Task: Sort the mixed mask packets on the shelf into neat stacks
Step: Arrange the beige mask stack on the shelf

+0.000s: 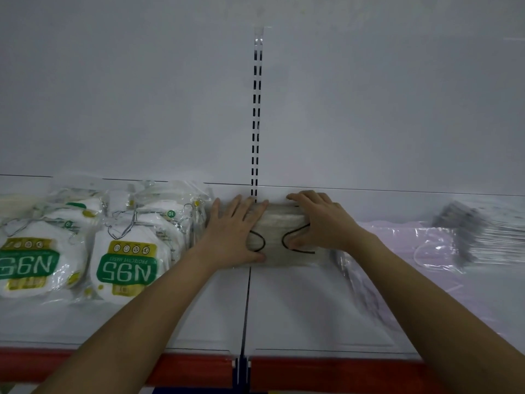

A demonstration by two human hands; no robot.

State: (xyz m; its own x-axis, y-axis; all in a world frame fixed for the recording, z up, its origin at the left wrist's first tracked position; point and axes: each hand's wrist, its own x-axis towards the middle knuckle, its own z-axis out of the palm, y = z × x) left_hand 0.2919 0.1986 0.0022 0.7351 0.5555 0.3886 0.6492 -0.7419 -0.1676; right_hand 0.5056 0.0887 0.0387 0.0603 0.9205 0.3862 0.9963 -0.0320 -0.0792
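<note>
A stack of beige mask packets [279, 231] with black ear loops lies at the back of the white shelf [298, 308], against the rear wall. My left hand [234, 233] presses flat on its left side, fingers straight, thumb along the front edge. My right hand [318, 223] grips the right side, fingers curled over the far edge and thumb on top. White N95 mask packets [126, 260] with green labels lie in overlapping rows to the left.
Pale pink packets in clear wrap [420, 251] and grey mask packets [466, 231] lie on the right. A slotted upright [256, 118] runs up the back wall. The shelf's red front strip [326, 373] marks its near edge.
</note>
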